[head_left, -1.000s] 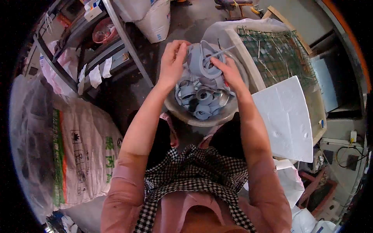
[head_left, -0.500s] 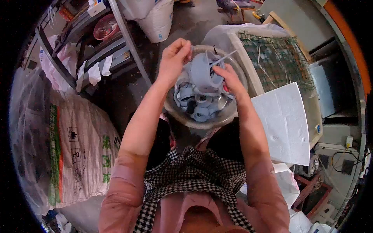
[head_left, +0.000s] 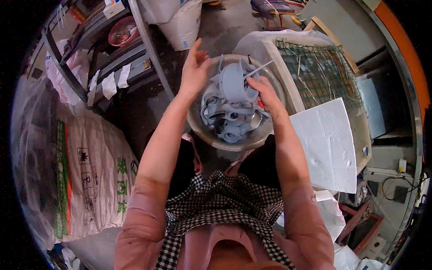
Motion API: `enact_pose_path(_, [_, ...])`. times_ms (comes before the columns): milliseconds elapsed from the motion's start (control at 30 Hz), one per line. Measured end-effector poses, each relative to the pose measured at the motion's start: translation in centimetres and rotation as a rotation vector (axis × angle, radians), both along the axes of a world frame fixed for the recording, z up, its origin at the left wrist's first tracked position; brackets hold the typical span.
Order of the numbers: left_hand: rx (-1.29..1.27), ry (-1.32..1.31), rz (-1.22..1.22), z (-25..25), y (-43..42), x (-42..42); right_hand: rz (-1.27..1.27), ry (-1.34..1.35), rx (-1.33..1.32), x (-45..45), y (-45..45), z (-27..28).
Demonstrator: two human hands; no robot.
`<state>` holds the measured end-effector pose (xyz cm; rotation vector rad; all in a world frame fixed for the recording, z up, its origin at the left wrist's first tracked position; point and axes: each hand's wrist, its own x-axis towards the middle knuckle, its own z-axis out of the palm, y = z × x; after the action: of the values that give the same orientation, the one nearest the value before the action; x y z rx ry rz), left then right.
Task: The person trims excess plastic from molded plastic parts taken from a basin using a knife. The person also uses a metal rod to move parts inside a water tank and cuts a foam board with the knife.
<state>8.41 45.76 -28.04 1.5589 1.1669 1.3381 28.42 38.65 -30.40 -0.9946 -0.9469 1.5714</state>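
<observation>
Head view: a round basin stands at one o'clock from the frame's centre, loaded with a heap of gray plastic pieces. The item in hand, a gray ring, is at twelve o'clock within the basin's outline, above the heap; whether its underside touches the heap cannot be told.

The right hand is at the ring's four o'clock, its grip pinching the near edge between thumb and fingers. A thin gray strip points from the ring toward two o'clock; its attachment is not confirmed.

The left hand is at the basin's ten o'clock, apart from the ring, its grip loosely spread, with nothing visible in it.

Progress, as judged: one ring is taken up and not yet set down, and many pieces lie in the basin unhandled. No finished batch can be identified, so the share done is undetermined.

Surroundings: white board at three o'clock, green netting at two, woven sack at eight.
</observation>
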Motion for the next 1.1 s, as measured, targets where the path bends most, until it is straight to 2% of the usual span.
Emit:
enact_pose_path(67, [-0.007, -0.051, -0.071, 0.3, 0.1, -0.4, 0.000, -0.059, 0.039, -0.3, 0.0, 0.6])
enact_pose_path(133, [-0.174, -0.149, -0.080, 1.1, 0.1, -0.8, -0.023, -0.218, -0.012, -0.6, -0.1, 1.5])
enact_pose_path(167, [-0.174, -0.148, -0.077, 1.0, 0.4, -1.1, -0.021, -0.218, -0.011, -0.6, -0.1, 1.2])
enact_pose_path(233, [-0.406, -0.457, -0.334, 0.8, 1.4, -2.5, -0.056, -0.240, 0.091, -0.7, 0.3, 0.2])
enact_pose_path(267, [-0.419, -0.453, -0.275, 1.0, 1.0, -2.3, -0.028, -0.229, 0.102, -1.0, 0.4, 0.5])
enact_pose_path(333, [-0.277, -0.051, -0.018, -0.1, 0.4, -1.9, -0.078, -0.207, 0.027, -1.1, -0.1, 0.8])
enact_pose_path(400, [-0.245, 0.169, -0.033, -1.1, 1.1, -3.6, -0.084, -0.263, 0.001, -0.5, 0.3, 0.0])
enact_pose_path(433, [-0.280, 0.229, -0.153, -1.0, 2.1, -5.0, -0.106, -0.223, 0.004, -0.7, 0.3, 0.0])
enact_pose_path(467, [-0.285, 0.235, -0.124, -0.9, 3.4, -6.5, -0.136, -0.186, 0.002, -0.8, 0.3, 0.1])
enact_pose_path(533, [-0.488, 0.366, -0.089, -0.5, 5.9, -9.0, -0.141, -0.219, -0.034, -0.3, 0.5, -0.1])
enact_pose_path(567, [-0.450, 0.571, -0.066, 0.2, 6.2, -10.6, -0.164, -0.261, -0.068, -0.2, 0.6, -0.1])
enact_pose_path(600, [-0.459, 0.663, -0.025, 0.1, 6.9, -12.4, -0.149, -0.256, -0.069, -0.3, 0.8, -0.1])
enact_pose_path(667, [-0.321, 0.734, -0.027, -4.8, 9.5, -17.7, -0.160, -0.287, -0.075, -0.7, 1.2, -0.1])
enact_pose_path(733, [-0.411, 1.110, 0.015, -10.3, 12.1, -22.7, -0.173, -0.318, -0.074, -1.4, 1.7, -0.3])
enact_pose_path(767, [-0.418, 1.107, 0.013, -12.4, 12.3, -24.4, -0.181, -0.362, -0.081, -1.8, 1.8, -0.3])
enact_pose_path(833, [-0.367, 0.984, 0.174, -15.3, 12.8, -26.3, -0.170, -0.404, -0.114, -2.8, 2.0, 0.5])
enact_pose_path(900, [-0.283, 0.972, 0.259, -16.3, 13.1, -25.8, -0.169, -0.431, -0.112, -2.5, 2.5, -0.9])
enact_pose_path(933, [-0.186, 0.961, 0.348, -16.7, 13.4, -25.3, -0.172, -0.452, -0.099, -2.3, 2.8, -1.5])
enact_pose_path(967, [-0.192, 0.955, 0.339, -16.6, 14.0, -24.9, -0.175, -0.459, -0.107, -2.2, 3.1, -1.8])
enact_pose_path(1033, [-0.014, 1.014, 0.321, -16.0, 15.2, -23.7, -0.120, -0.432, -0.116, -1.9, 3.3, -2.3])
enact_pose_path(1100, [-0.044, 1.049, 0.290, -15.1, 16.5, -22.7, -0.126, -0.449, -0.116, -2.2, 3.6, -2.0])
